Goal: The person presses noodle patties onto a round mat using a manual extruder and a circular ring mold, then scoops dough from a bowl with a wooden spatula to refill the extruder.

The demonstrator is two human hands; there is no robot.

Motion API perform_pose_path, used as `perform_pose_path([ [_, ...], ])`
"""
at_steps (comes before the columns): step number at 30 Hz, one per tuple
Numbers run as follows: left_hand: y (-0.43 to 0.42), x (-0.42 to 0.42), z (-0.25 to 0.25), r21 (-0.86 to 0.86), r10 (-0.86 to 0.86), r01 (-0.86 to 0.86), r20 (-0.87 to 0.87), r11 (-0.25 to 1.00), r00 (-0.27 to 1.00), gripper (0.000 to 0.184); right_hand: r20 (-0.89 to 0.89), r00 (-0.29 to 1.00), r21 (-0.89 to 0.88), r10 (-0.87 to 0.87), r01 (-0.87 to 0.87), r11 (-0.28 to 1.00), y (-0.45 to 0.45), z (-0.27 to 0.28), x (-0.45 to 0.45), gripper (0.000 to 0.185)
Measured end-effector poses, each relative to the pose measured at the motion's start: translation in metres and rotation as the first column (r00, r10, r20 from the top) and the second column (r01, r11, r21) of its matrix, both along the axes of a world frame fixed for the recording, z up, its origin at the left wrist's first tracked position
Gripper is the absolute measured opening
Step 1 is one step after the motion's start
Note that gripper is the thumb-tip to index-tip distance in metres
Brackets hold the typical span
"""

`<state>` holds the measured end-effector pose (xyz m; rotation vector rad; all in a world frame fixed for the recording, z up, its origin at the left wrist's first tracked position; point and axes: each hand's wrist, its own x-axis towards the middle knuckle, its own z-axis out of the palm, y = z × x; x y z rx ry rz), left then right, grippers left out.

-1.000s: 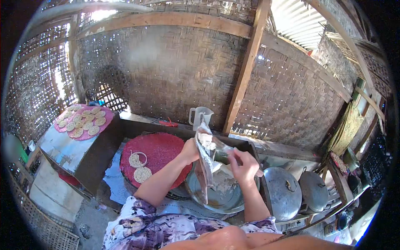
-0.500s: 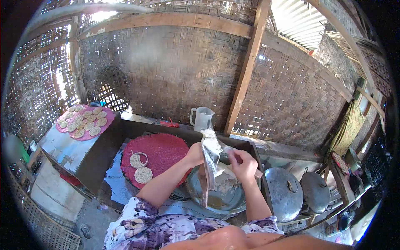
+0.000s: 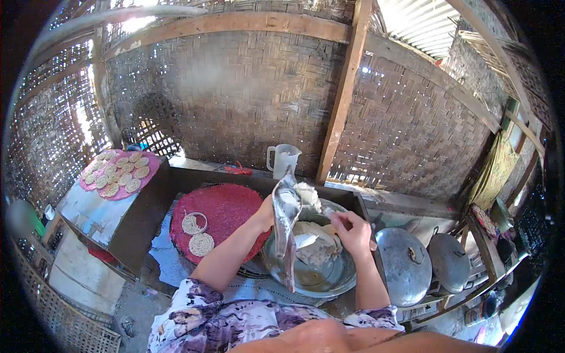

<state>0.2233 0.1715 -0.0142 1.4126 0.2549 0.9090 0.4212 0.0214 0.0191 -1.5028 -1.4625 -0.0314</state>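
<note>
My left hand (image 3: 268, 213) is closed around a limp, greyish, shiny bag (image 3: 286, 226), holding it upright with its mouth at the top and its tail hanging over the basin. My right hand (image 3: 352, 233) grips a scooping utensil, probably a spoon or spatula, whose handle end (image 3: 372, 245) sticks out behind the palm. A lump of whitish dough (image 3: 307, 196) is at the utensil's front end, at the bag's mouth. Beneath both hands is a wide metal basin (image 3: 335, 289), containing a pale mass (image 3: 319, 252) partly covered by plastic or cloth.
Left of the basin is a round red tray (image 3: 235, 206) bearing a white ring (image 3: 204, 220) and a coiled flat piece (image 3: 201, 245). Farther left, several flat rounds lie on a pink sheet (image 3: 150, 166). A plastic jug (image 3: 286, 159) stands behind; lidded pots (image 3: 403, 267) stand right.
The bag has moved slightly left and its mouth has widened. My right hand has shifted right and down, and the dough lump now shows beside the bag's mouth.
</note>
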Motion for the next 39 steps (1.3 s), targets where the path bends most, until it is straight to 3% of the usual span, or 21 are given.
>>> perform_pose_path([
  [3, 0.012, -0.011, -0.006, -0.066, 0.143, -0.151, -0.110, 0.986, 0.984, 0.030, -0.059, 0.985, -0.049, 0.160, -0.162, 0.985, -0.014, -0.007, -0.002, 0.022],
  [5, 0.014, -0.016, -0.009, -0.307, 0.254, -0.242, -0.003, 0.920, 0.967, 0.028, -0.201, 0.920, -0.054, 0.336, -0.353, 0.934, -0.022, -0.011, 0.006, 0.021],
  [6, 0.029, -0.015, -0.024, -0.303, 0.195, -0.155, 0.109, 0.941, 0.975, 0.030, -0.179, 0.921, -0.093, 0.346, -0.366, 0.926, -0.026, -0.002, 0.009, 0.018],
  [7, 0.031, -0.020, -0.024, -0.350, 0.115, -0.072, 0.101, 0.934, 0.988, 0.028, -0.337, 0.870, -0.058, 0.359, -0.400, 0.915, -0.021, -0.005, 0.012, 0.015],
  [9, 0.026, -0.021, -0.020, -0.338, 0.075, -0.038, 0.097, 0.941, 0.992, 0.027, -0.267, 0.929, -0.022, 0.256, -0.272, 0.962, -0.016, 0.005, 0.016, 0.014],
  [10, 0.021, -0.019, -0.014, -0.308, 0.080, -0.050, 0.086, 0.950, 0.993, 0.027, -0.327, 0.932, -0.104, 0.157, -0.201, 0.974, -0.014, 0.007, 0.017, 0.022],
  [14, 0.004, -0.014, 0.005, -0.217, 0.116, -0.106, 0.034, 0.970, 0.993, 0.026, -0.184, 0.973, -0.047, 0.137, -0.148, 0.988, -0.001, -0.002, 0.012, 0.023],
  [18, -0.009, -0.017, 0.019, -0.198, 0.201, -0.198, -0.006, 0.960, 0.980, 0.026, -0.111, 0.981, -0.066, 0.158, -0.166, 0.984, -0.009, 0.002, 0.000, 0.023],
  [21, -0.017, -0.030, 0.034, -0.258, 0.314, -0.308, -0.020, 0.916, 0.949, 0.026, -0.136, 0.928, -0.083, 0.348, -0.361, 0.929, -0.018, 0.000, 0.009, 0.018],
  [23, -0.020, -0.041, 0.041, -0.311, 0.388, -0.372, -0.014, 0.874, 0.922, 0.027, -0.315, 0.888, -0.018, 0.334, -0.357, 0.934, -0.019, -0.001, 0.020, 0.016],
  [24, -0.021, -0.047, 0.044, -0.339, 0.417, -0.393, -0.001, 0.855, 0.909, 0.027, -0.257, 0.945, -0.069, 0.200, -0.224, 0.972, -0.020, -0.003, 0.030, 0.019],
  [26, -0.009, -0.067, 0.018, -0.207, 0.265, -0.212, 0.276, 0.955, 0.924, 0.026, -0.034, 0.996, -0.274, -0.088, 0.076, 0.959, -0.024, 0.002, 0.044, 0.026],
  [28, -0.007, -0.079, 0.015, -0.194, 0.060, 0.050, 0.523, 0.980, 0.850, 0.030, 0.163, 0.976, -0.360, -0.146, 0.196, 0.912, -0.018, -0.015, 0.051, 0.029],
  [30, -0.008, -0.084, 0.022, -0.105, -0.119, 0.257, 0.682, 0.961, 0.722, 0.022, 0.329, 0.935, -0.347, -0.128, 0.246, 0.905, 0.003, -0.059, 0.064, 0.041],
  [32, -0.010, -0.084, 0.023, -0.032, -0.201, 0.349, 0.767, 0.936, 0.609, 0.019, 0.435, 0.897, -0.116, 0.082, -0.034, 0.993, 0.014, -0.072, 0.033, 0.057],
  [33, -0.014, -0.082, 0.026, -0.004, -0.221, 0.363, 0.788, 0.932, 0.574, 0.019, 0.002, 0.916, -0.203, 0.402, -0.394, 0.897, 0.013, -0.071, 0.004, 0.066],
  [34, -0.018, -0.080, 0.028, 0.024, -0.240, 0.376, 0.806, 0.926, 0.540, 0.018, -0.435, 0.668, -0.127, 0.603, -0.709, 0.694, 0.009, -0.067, -0.030, 0.076],
  [35, -0.023, -0.076, 0.031, 0.056, -0.274, 0.389, 0.801, 0.919, 0.532, 0.019, -0.704, 0.272, 0.069, 0.656, -0.893, 0.444, 0.005, -0.061, -0.068, 0.080],
  [36, -0.029, -0.071, 0.032, 0.088, -0.307, 0.401, 0.794, 0.912, 0.524, 0.019, -0.821, -0.183, 0.337, 0.541, -0.920, 0.200, 0.001, -0.053, -0.098, 0.085],
  [38, -0.040, -0.071, 0.035, 0.109, -0.377, 0.474, 0.768, 0.874, 0.518, 0.021, -0.822, -0.542, 0.563, 0.177, -0.819, 0.107, -0.015, -0.028, -0.126, 0.086],
  [39, -0.054, -0.068, 0.039, 0.135, -0.336, 0.377, 0.771, 0.916, 0.542, 0.019, -0.743, -0.669, 0.663, -0.036, -0.742, 0.101, -0.017, -0.023, -0.131, 0.086],
])
